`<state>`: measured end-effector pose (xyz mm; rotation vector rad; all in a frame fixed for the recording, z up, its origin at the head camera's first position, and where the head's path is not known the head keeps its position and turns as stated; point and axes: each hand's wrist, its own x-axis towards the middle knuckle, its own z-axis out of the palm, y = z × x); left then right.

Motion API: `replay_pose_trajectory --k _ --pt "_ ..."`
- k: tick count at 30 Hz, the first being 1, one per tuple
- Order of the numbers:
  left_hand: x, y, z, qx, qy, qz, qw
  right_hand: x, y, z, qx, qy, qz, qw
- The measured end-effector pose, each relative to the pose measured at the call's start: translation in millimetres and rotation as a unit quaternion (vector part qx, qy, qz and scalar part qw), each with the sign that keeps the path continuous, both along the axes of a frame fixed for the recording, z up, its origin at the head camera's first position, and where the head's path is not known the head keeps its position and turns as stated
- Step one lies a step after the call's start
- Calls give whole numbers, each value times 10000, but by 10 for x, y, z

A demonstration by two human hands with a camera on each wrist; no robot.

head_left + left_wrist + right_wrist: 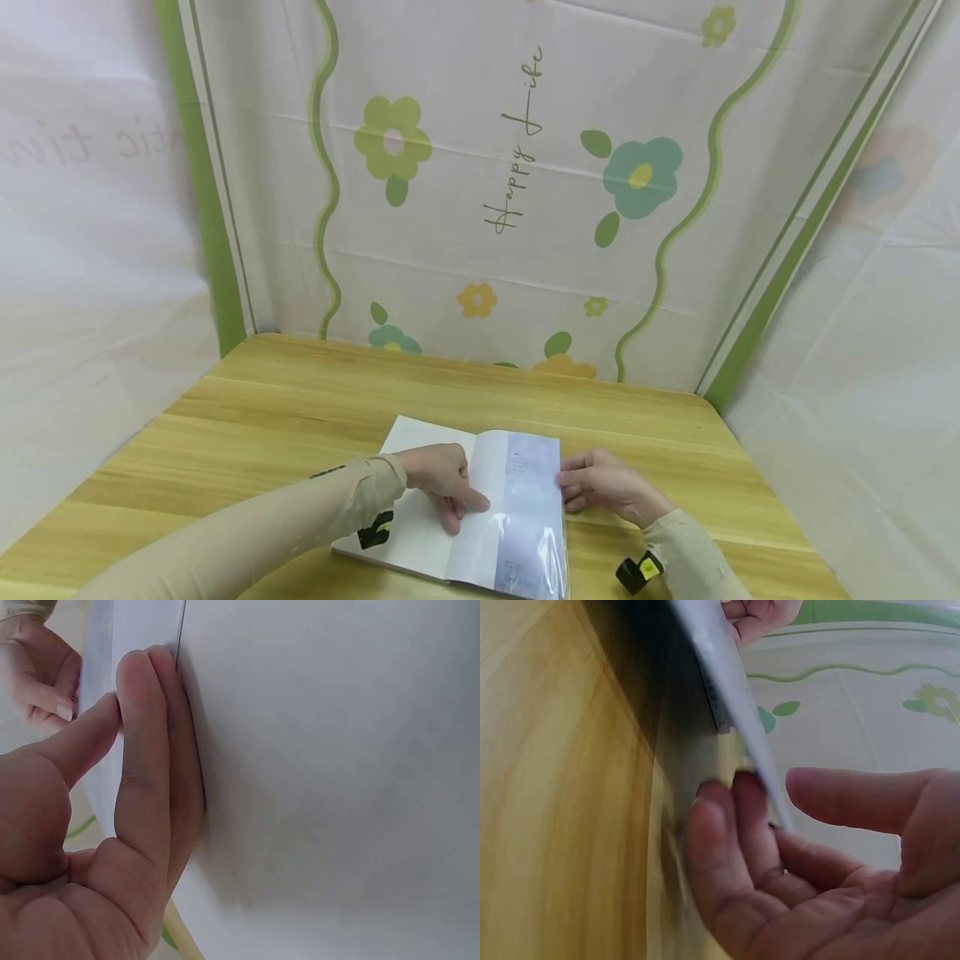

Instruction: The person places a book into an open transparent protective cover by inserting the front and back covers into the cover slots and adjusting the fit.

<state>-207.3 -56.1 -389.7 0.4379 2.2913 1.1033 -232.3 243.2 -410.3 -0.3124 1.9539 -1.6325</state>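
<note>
An open book (pixel 420 533) lies on the wooden table, a blank white page on its left side. Its right side is the book cover (pixel 531 500), with a pale blue printed panel under glossy clear film. My left hand (pixel 442 479) reaches over the book, fingertips at the fold beside the cover. Straight fingers (pixel 142 750) press along that fold in the left wrist view. At the cover's right edge, my right hand (pixel 607 485) pinches it between thumb and fingers. The right wrist view shows the cover edge (pixel 731 682) lifted at a slant above the table.
Wood-grain table (pixel 300 417) extends around the book. A white curtain (pixel 465 250) printed with flowers hangs behind its far edge, with white cloth walls on both sides. A black strap piece with a yellow label (pixel 639 572) sits by the right wrist.
</note>
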Motion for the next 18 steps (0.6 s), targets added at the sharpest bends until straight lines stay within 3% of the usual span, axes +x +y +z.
replay_pose_trajectory --k 18 --pt "-33 -35 -47 190 -127 -17 9997 50 -37 48 156 154 -461 9987"
